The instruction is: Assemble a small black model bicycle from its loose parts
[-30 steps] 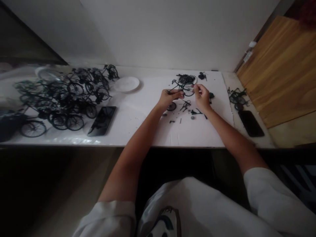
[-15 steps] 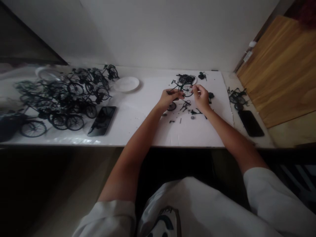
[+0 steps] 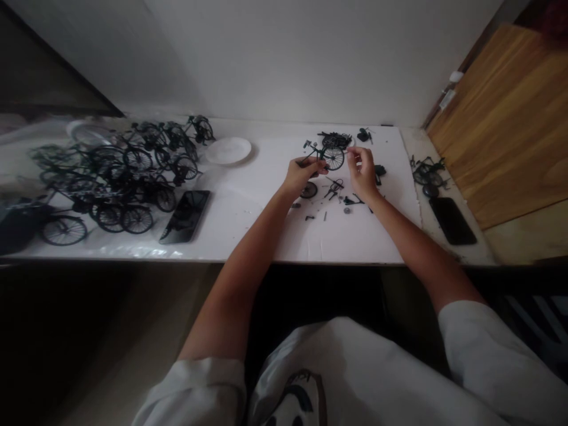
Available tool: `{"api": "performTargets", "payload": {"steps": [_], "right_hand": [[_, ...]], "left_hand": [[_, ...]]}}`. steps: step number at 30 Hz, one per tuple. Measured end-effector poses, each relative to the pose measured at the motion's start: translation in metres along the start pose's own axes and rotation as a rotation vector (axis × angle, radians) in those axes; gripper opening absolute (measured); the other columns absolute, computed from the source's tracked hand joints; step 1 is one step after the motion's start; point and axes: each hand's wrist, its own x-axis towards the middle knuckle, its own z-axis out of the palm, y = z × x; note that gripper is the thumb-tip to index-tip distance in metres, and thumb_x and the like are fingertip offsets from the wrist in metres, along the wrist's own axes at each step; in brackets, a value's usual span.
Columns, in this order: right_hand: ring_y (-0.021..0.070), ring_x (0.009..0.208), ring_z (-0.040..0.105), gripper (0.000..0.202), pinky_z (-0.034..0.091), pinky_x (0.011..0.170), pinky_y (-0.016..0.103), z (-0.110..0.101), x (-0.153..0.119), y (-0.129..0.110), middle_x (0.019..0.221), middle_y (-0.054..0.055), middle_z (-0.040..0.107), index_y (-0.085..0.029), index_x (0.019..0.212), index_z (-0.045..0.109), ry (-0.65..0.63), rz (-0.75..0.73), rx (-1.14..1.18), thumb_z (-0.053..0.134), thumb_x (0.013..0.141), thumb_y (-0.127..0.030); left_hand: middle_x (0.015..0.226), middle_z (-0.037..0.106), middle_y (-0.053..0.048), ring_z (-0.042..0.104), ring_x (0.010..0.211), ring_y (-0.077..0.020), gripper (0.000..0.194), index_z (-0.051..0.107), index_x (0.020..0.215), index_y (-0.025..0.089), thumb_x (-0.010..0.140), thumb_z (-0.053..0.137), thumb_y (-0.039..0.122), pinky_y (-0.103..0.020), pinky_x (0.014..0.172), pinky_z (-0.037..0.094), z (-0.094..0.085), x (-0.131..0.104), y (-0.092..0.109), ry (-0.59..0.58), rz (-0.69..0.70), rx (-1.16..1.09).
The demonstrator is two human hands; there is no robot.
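My left hand [image 3: 302, 176] grips the frame of a small black model bicycle [image 3: 326, 156] and holds it just above the white table [image 3: 248, 207]. One spoked wheel of the model shows between my hands. My right hand [image 3: 362, 173] is beside that wheel, its fingertips pinched near the wheel's right side; whether they hold a tiny part is too small to tell. Under my hands lie a loose wheel [image 3: 308, 190] and several small black parts [image 3: 344, 202].
A heap of finished model bicycles [image 3: 115, 177] covers the table's left. A black phone [image 3: 184, 216] and a white plate [image 3: 228, 151] lie beside it. More black parts [image 3: 336, 139] sit at the back. Another phone [image 3: 452, 220], a model bicycle [image 3: 426, 173] and a wooden panel [image 3: 501, 124] are on the right.
The model bicycle in my left hand has tilted and shifted slightly up and left. My right hand's fingertips have stayed close to its wheel.
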Motion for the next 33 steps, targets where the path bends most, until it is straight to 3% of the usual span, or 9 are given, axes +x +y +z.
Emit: {"api": "performTargets", "payload": {"steps": [3,8,14,22,28,33], "right_hand": [[0.0253,0.1,0.064,0.039,0.058,0.096,0.045,0.0,0.001,0.007,0.119,0.013,0.07,-0.024,0.12,0.071,-0.086,-0.043,-0.043,0.053,0.11,-0.057],[0.0311,0.111,0.059,0.014,0.05,0.109,0.053,0.001,-0.001,0.013,0.107,0.011,0.073,-0.024,0.102,0.081,-0.394,-0.198,-0.177,0.07,0.101,-0.033],[0.033,0.118,0.055,0.007,0.046,0.113,0.056,0.004,-0.007,0.005,0.111,0.009,0.076,-0.029,0.1,0.088,-0.659,-0.297,-0.188,0.084,0.095,-0.03],[0.0344,0.126,0.055,0.004,0.05,0.112,0.056,0.006,-0.018,-0.019,0.11,0.011,0.073,-0.027,0.095,0.088,-0.784,-0.35,-0.196,0.088,0.091,-0.025],[0.0347,0.122,0.052,0.004,0.049,0.11,0.054,0.007,-0.018,-0.02,0.109,0.011,0.076,-0.027,0.091,0.085,-0.837,-0.336,-0.187,0.083,0.094,-0.025],[0.0352,0.119,0.052,0.01,0.047,0.109,0.055,0.011,-0.018,-0.021,0.109,0.014,0.076,-0.022,0.091,0.081,-0.838,-0.336,-0.226,0.074,0.098,-0.02]], "left_hand": [[0.083,0.081,-0.007,0.077,0.083,-0.0153,0.021,0.079,0.084,0.018,0.084,0.088,0.037,-0.027,0.08,0.054,-0.002,0.002,0.001,0.102,-0.002,-0.013],[0.094,0.083,-0.007,0.077,0.08,-0.0139,0.016,0.077,0.083,0.019,0.082,0.087,0.031,-0.025,0.073,0.052,-0.002,0.004,0.002,0.208,-0.014,-0.059],[0.092,0.081,-0.007,0.078,0.08,-0.0146,0.017,0.075,0.083,0.018,0.083,0.088,0.029,-0.024,0.068,0.049,-0.002,0.005,0.001,0.224,-0.021,-0.056],[0.09,0.08,-0.005,0.078,0.078,-0.0142,0.02,0.075,0.083,0.018,0.082,0.09,0.03,-0.025,0.069,0.049,-0.002,0.006,0.002,0.21,-0.053,-0.085],[0.099,0.083,-0.007,0.078,0.081,-0.0148,0.022,0.076,0.087,0.019,0.081,0.091,0.034,-0.026,0.068,0.051,-0.001,0.006,0.003,0.216,-0.069,-0.072],[0.094,0.082,-0.007,0.077,0.079,-0.0149,0.021,0.076,0.084,0.019,0.08,0.091,0.033,-0.026,0.066,0.05,0.0,0.006,0.003,0.209,-0.07,-0.058]]}}
